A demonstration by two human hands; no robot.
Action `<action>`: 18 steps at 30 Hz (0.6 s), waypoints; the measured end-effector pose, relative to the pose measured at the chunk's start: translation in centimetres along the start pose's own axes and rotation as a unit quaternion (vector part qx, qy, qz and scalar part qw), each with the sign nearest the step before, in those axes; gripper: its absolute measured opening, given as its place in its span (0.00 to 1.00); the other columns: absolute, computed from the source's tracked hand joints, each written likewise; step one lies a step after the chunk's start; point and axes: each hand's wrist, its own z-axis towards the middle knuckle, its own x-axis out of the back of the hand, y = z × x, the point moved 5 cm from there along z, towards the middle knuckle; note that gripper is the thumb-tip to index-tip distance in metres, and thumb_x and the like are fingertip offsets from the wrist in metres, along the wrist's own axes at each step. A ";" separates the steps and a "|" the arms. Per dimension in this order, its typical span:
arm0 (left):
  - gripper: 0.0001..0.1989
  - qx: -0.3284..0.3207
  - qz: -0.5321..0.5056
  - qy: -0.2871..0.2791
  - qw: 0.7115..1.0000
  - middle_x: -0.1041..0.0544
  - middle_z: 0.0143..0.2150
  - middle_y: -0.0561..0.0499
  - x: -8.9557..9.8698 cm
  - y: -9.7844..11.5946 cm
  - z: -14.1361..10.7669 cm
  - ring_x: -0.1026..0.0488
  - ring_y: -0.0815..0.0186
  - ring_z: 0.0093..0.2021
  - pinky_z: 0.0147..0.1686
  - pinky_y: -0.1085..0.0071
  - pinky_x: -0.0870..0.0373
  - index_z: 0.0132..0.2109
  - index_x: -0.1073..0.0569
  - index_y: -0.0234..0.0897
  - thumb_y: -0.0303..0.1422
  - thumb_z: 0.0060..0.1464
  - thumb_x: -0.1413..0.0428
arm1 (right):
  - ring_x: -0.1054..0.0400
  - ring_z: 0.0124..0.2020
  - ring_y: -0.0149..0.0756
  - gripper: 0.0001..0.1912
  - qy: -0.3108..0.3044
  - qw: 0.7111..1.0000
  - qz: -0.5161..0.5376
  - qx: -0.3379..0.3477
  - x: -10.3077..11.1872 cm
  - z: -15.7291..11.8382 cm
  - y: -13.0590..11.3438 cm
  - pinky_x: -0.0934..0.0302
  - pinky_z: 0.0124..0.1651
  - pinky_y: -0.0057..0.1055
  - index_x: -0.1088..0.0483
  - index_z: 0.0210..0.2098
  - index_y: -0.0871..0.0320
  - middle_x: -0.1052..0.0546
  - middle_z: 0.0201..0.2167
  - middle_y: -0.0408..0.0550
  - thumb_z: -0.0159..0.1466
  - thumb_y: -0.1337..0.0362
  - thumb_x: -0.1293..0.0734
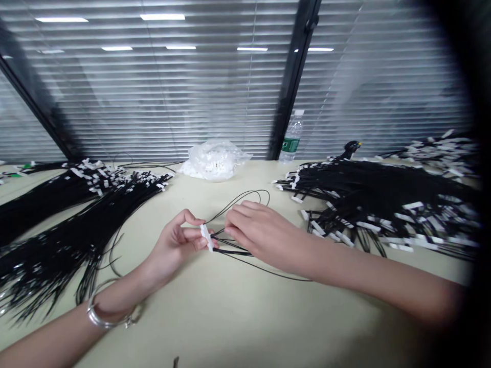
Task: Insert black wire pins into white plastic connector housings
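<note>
Between the thumb and fingers of my left hand is a white plastic connector, held tilted above the table. Several thin black wires run out of its right side. My right hand is closed around these wires a little to the right of the connector, its fingertips pinched and partly hidden. Some wires loop up behind the right hand, and one trails below it toward the forearm.
Bundles of black wires with white connectors lie at the left. A large pile of similar wires spreads at the right. A clear bag of white parts and a water bottle stand at the back by the window blinds.
</note>
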 end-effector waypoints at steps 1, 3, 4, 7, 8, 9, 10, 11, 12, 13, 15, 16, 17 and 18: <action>0.13 -0.001 0.001 -0.003 1.000 0.20 0.33 0.50 0.0 0.0 0.0 0.23 0.64 0.34 0.44 0.60 0.34 0.38 0.41 0.39 0.24 0.51 0.43 | 0.42 0.27 0.28 0.11 -0.011 0.999 0.034 -0.021 0.1 -0.1 0.1 0.50 0.31 0.27 0.38 0.31 0.60 0.34 0.24 0.43 0.66 0.63 0.46; 0.13 -0.001 0.006 -0.006 1.000 0.20 0.33 0.50 -0.1 0.1 0.0 0.23 0.64 0.35 0.44 0.61 0.33 0.38 0.41 0.39 0.24 0.51 0.43 | 0.46 0.21 0.25 0.10 -0.050 0.985 0.154 -0.067 0.3 -0.2 0.3 0.54 0.24 0.24 0.37 0.35 0.58 0.37 0.19 0.39 0.66 0.62 0.46; 0.13 0.000 0.009 -0.007 1.000 0.20 0.33 0.49 -0.1 0.1 0.0 0.23 0.64 0.35 0.44 0.61 0.33 0.38 0.41 0.39 0.23 0.51 0.44 | 0.48 0.20 0.24 0.09 -0.072 0.968 0.226 -0.086 0.5 -0.2 0.3 0.56 0.22 0.23 0.36 0.36 0.57 0.39 0.18 0.37 0.65 0.61 0.45; 0.14 0.006 0.019 -0.001 1.000 0.20 0.33 0.49 0.0 0.0 0.1 0.24 0.65 0.35 0.43 0.63 0.33 0.38 0.42 0.39 0.24 0.51 0.43 | 0.48 0.19 0.21 0.09 -0.091 0.894 0.423 -0.120 2.1 0.0 0.8 0.53 0.21 0.20 0.32 0.38 0.56 0.39 0.18 0.37 0.63 0.61 0.41; 0.14 0.009 0.023 0.004 1.000 0.20 0.33 0.49 0.1 0.0 0.1 0.23 0.65 0.35 0.43 0.64 0.33 0.38 0.43 0.39 0.24 0.51 0.43 | 0.46 0.20 0.21 0.09 -0.077 0.869 0.472 -0.126 3.0 0.0 1.0 0.51 0.22 0.20 0.31 0.38 0.57 0.38 0.18 0.37 0.63 0.61 0.40; 0.14 0.010 0.026 0.008 1.000 0.20 0.33 0.49 0.1 -0.1 0.1 0.23 0.65 0.35 0.43 0.64 0.33 0.37 0.43 0.39 0.25 0.51 0.43 | 0.45 0.20 0.20 0.09 -0.050 0.848 0.511 -0.128 4.0 0.0 1.4 0.49 0.22 0.19 0.30 0.37 0.57 0.36 0.19 0.38 0.62 0.62 0.40; 0.14 0.010 0.028 0.011 1.000 0.20 0.33 0.49 0.2 -0.1 0.1 0.23 0.64 0.36 0.43 0.64 0.33 0.37 0.43 0.39 0.25 0.52 0.43 | 0.43 0.21 0.20 0.08 -0.018 0.830 0.542 -0.130 5.0 -0.1 1.7 0.47 0.23 0.18 0.29 0.36 0.57 0.35 0.20 0.38 0.61 0.62 0.38; 0.14 0.010 0.028 0.013 0.999 0.20 0.33 0.48 0.2 -0.2 0.2 0.23 0.64 0.36 0.43 0.63 0.32 0.37 0.43 0.39 0.26 0.52 0.43 | 0.41 0.22 0.19 0.07 0.018 0.814 0.566 -0.131 6.0 -0.3 2.1 0.45 0.24 0.17 0.29 0.35 0.56 0.33 0.21 0.38 0.61 0.64 0.38; 0.13 0.009 0.028 0.014 0.999 0.20 0.33 0.48 0.2 -0.2 0.2 0.23 0.63 0.36 0.44 0.62 0.32 0.37 0.43 0.39 0.26 0.52 0.43 | 0.39 0.24 0.19 0.07 0.051 0.797 0.587 -0.132 7.0 -0.6 2.4 0.43 0.26 0.17 0.28 0.35 0.56 0.31 0.23 0.38 0.61 0.64 0.38; 0.14 0.008 0.027 0.014 1.000 0.20 0.33 0.48 0.3 -0.2 0.2 0.23 0.63 0.36 0.44 0.61 0.32 0.37 0.43 0.39 0.26 0.52 0.43 | 0.37 0.26 0.18 0.08 0.083 0.780 0.607 -0.128 8.0 -0.9 2.6 0.41 0.30 0.17 0.28 0.34 0.56 0.30 0.25 0.38 0.62 0.65 0.39; 0.14 0.008 0.024 0.016 1.000 0.20 0.33 0.49 0.2 -0.2 0.2 0.23 0.62 0.37 0.44 0.60 0.32 0.37 0.43 0.39 0.26 0.51 0.43 | 0.34 0.33 0.19 0.15 0.148 0.748 0.639 -0.105 9.7 -1.5 2.9 0.39 0.39 0.19 0.27 0.35 0.57 0.27 0.30 0.39 0.65 0.67 0.45; 0.14 0.010 0.025 0.017 1.000 0.20 0.33 0.49 0.2 -0.2 0.2 0.23 0.62 0.37 0.44 0.60 0.33 0.37 0.43 0.39 0.26 0.51 0.43 | 0.33 0.38 0.20 0.18 0.184 0.740 0.641 -0.091 10.6 -1.7 3.2 0.40 0.43 0.20 0.27 0.36 0.57 0.26 0.32 0.38 0.65 0.69 0.48; 0.14 0.012 0.026 0.018 0.999 0.20 0.33 0.49 0.2 -0.2 0.2 0.23 0.62 0.37 0.44 0.61 0.33 0.37 0.43 0.39 0.26 0.51 0.43 | 0.34 0.43 0.22 0.20 0.226 0.744 0.623 -0.086 11.4 -2.0 3.5 0.42 0.44 0.22 0.28 0.39 0.56 0.26 0.36 0.37 0.65 0.70 0.51; 0.14 0.014 0.027 0.018 0.999 0.20 0.33 0.48 0.2 -0.1 0.1 0.23 0.62 0.37 0.44 0.61 0.33 0.37 0.43 0.39 0.25 0.51 0.43 | 0.36 0.47 0.22 0.22 0.273 0.765 0.574 -0.104 12.1 -2.4 4.0 0.43 0.44 0.22 0.29 0.42 0.54 0.26 0.40 0.35 0.65 0.70 0.52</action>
